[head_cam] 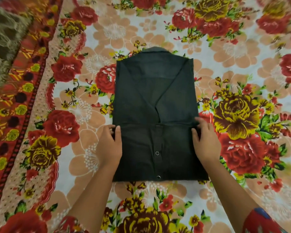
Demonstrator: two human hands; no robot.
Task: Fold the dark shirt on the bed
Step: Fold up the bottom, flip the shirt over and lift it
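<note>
The shirt (155,105) lies flat in the middle of the bed, on a flowered sheet (242,47), with its collar (155,49) at the far end. Both sides are folded inward, so it forms a tall dark rectangle, and the sleeves cross in a V over the back. The near part is doubled up over the body: a flap (158,152) whose free edge runs straight across the shirt, with the button placket and two snaps (157,153) facing up. The left hand (109,146) grips the flap's left corner, thumb on top of the cloth and fingers curled around the edge. The right hand (204,142) pinches the right corner the same way, thumb on the fabric, fingers wrapped over the side. Both forearms reach in from the near edge, and a red patterned sleeve (260,221) shows at the right wrist's end. A brownish patterned cloth (5,39) lies at the far left, beyond the sheet's red border.
</note>
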